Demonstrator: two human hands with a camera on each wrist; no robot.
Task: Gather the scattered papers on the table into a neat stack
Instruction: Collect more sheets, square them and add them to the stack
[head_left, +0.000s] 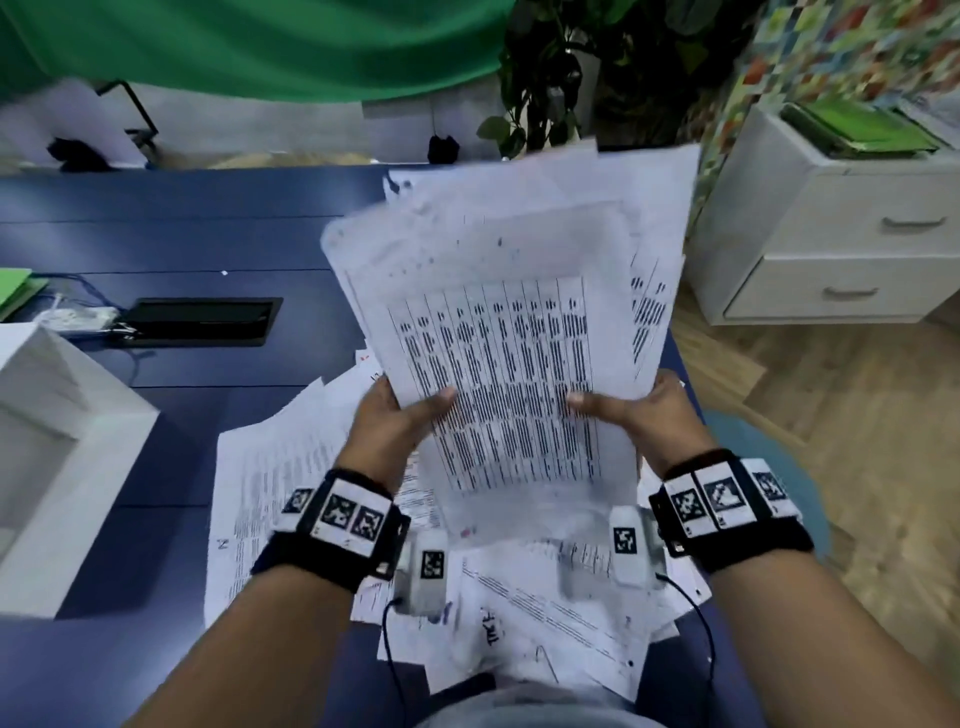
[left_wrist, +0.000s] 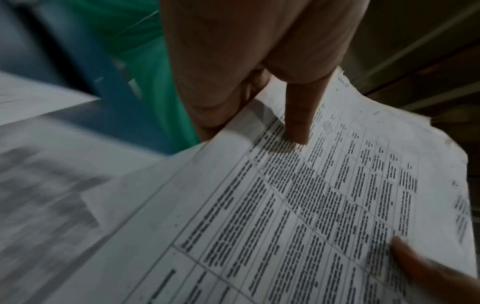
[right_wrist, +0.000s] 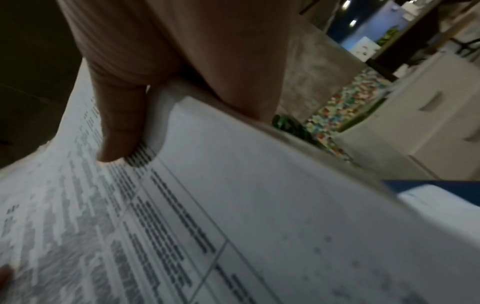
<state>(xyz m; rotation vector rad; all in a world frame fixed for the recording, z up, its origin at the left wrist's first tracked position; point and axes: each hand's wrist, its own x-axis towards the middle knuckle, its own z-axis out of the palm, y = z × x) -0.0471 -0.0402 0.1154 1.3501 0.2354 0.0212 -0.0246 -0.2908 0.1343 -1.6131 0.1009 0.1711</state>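
The loose sheaf of white printed paper sheets (head_left: 498, 332), the top one ruled as a table of dark text, is raised above the dark blue surface (head_left: 171, 234) and leans away toward twelve o'clock. The left hand (head_left: 395, 415) pinches its nine o'clock edge and the right hand (head_left: 644, 410) its three o'clock edge, thumbs on the printed face and fingers curled behind. The sheets look light, thin and floppy; their far corners fan out unevenly and some are worn, so they probably slip against each other and tear or crease easily. Holding both long edges low down, as here, seems the sound place, letting the lower edge be tapped square.

More white printed sheets (head_left: 550, 597) lie overlapping on the surface under the wrists, at six o'clock.

At nine o'clock stands a white open-topped box (head_left: 57, 415); what it holds cannot be seen. At two o'clock a white two-drawer cabinet (head_left: 841, 249) has both drawers closed, with flat green items (head_left: 857, 130) on top.
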